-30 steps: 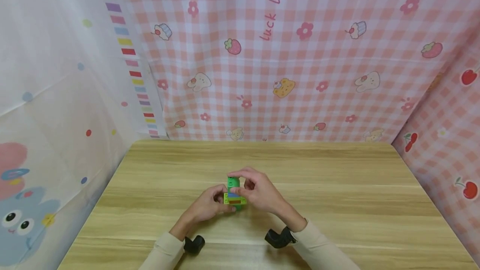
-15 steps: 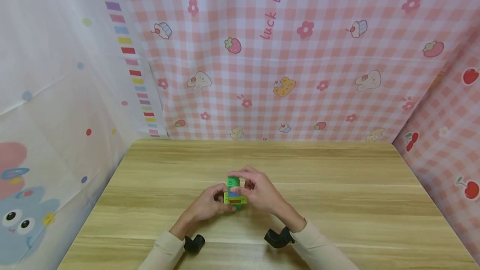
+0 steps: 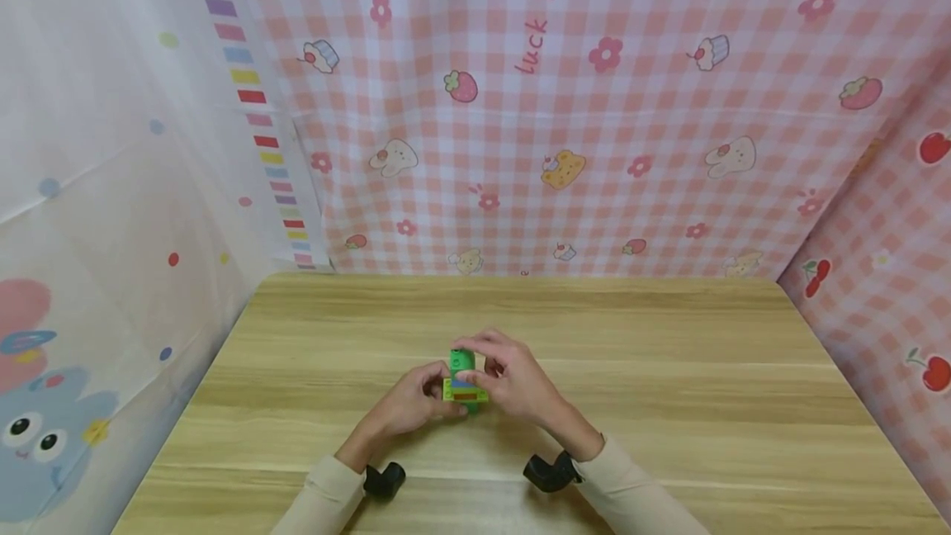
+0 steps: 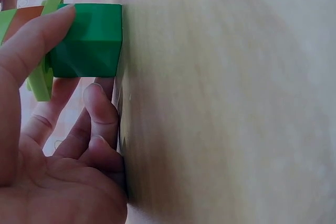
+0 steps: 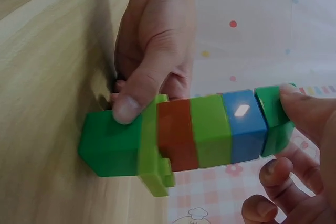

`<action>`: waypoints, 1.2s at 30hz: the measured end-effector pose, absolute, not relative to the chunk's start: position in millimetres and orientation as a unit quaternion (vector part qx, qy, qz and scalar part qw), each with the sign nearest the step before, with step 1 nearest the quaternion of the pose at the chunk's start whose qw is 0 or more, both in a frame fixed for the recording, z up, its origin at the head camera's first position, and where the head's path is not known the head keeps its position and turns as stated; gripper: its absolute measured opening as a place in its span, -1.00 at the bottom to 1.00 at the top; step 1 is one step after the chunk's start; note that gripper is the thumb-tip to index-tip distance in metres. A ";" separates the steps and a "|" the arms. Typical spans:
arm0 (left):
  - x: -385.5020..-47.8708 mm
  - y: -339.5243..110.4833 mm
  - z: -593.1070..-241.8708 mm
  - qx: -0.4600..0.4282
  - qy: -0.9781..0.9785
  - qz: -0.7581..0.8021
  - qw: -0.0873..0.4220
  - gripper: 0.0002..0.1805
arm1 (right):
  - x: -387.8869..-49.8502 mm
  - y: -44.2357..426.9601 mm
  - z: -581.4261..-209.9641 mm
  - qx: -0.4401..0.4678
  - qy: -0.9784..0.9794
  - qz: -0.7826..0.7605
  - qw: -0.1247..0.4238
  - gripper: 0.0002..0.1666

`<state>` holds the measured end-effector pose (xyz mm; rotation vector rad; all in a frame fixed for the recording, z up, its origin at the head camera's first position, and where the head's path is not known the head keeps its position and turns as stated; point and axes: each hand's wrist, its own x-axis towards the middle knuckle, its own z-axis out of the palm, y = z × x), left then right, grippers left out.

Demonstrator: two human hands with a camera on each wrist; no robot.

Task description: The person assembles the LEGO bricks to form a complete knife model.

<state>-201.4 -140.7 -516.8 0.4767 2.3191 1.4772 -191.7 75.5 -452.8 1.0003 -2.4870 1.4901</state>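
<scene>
A tower of toy building bricks stands upright on the wooden table between both hands. From the bottom it has a dark green brick [image 4: 92, 43], a wider lime plate [image 5: 149, 148], an orange-brown brick [image 5: 177, 135], a lime brick [image 5: 211, 129], a blue brick [image 5: 244, 124] and a rounded green brick [image 3: 462, 360]. My left hand [image 3: 410, 404] grips the tower low down, thumb on the dark green brick near the plate. At the top, my right hand [image 3: 518, 378] pinches the rounded green brick between thumb and index finger. Its other fingers curl beside the tower, touching nothing visible.
The wooden table [image 3: 669, 337] reaches back to a pink checked cloth [image 3: 475, 122]. White cloth [image 3: 223, 188] hangs on the left, and a cherry-print cloth [image 3: 877, 295] on the right. A black wrist mount [image 3: 550, 473] sits by the right sleeve, another black mount [image 3: 385, 481] by the left.
The head view has tilted very slightly, so the background sits a little higher. Both hands keep the same hold, and the tower shows no clear movement.
</scene>
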 end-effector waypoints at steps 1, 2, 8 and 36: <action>-201.3 -140.5 -516.4 0.168 0.818 0.521 0.174 -0.68 | -191.3 75.7 -452.8 0.327 -0.812 0.483 0.040 -0.56; -201.2 -140.4 -515.9 0.167 0.819 0.521 0.174 -0.68 | -191.0 75.9 -452.8 0.327 -0.813 0.481 0.042 -0.56; -200.5 -139.6 -514.6 0.166 0.820 0.520 0.172 -0.68 | -190.2 76.0 -453.6 0.325 -0.817 0.475 0.047 -0.56; -200.0 -139.9 -517.4 0.170 0.817 0.526 0.166 -0.68 | -188.6 72.0 -473.9 0.331 -0.810 0.475 0.093 -0.47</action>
